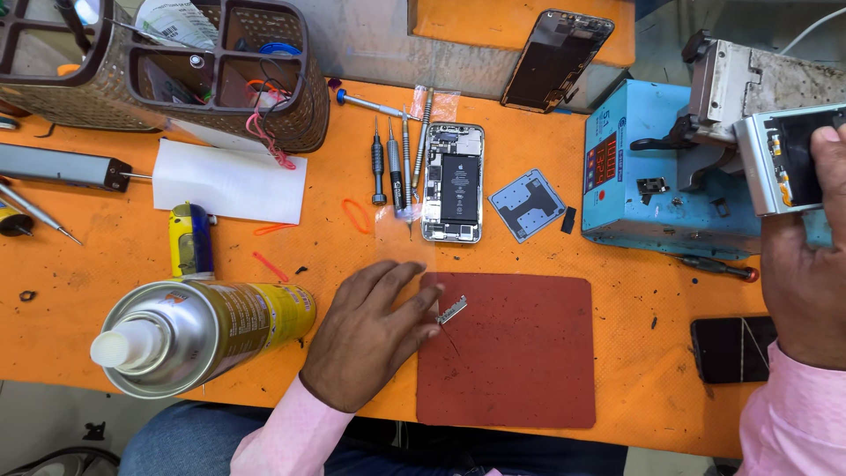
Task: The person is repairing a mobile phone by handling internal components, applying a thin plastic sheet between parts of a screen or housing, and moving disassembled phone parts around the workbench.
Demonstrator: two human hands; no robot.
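Hands working at an orange phone-repair bench.

The left hand [366, 330] is lying flat and released, fingers spread, at the left edge of the red mat [511, 353], fingertips touching a small metal part [451, 309]. The right hand [806, 264] is grasping a phone frame [775, 159] at the blue machine [652, 176]. An opened phone [454, 182] is lying beyond the mat, beside screwdrivers [392, 167]. A spray can [198, 330] is lying at left.

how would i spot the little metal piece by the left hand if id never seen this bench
Find the dark red mat at the near edge of the orange table. At its top left corner, just off the left hand fingertips, lies the small metal piece. It is a short, silvery, tilted strip, the only shiny thing on the mat.
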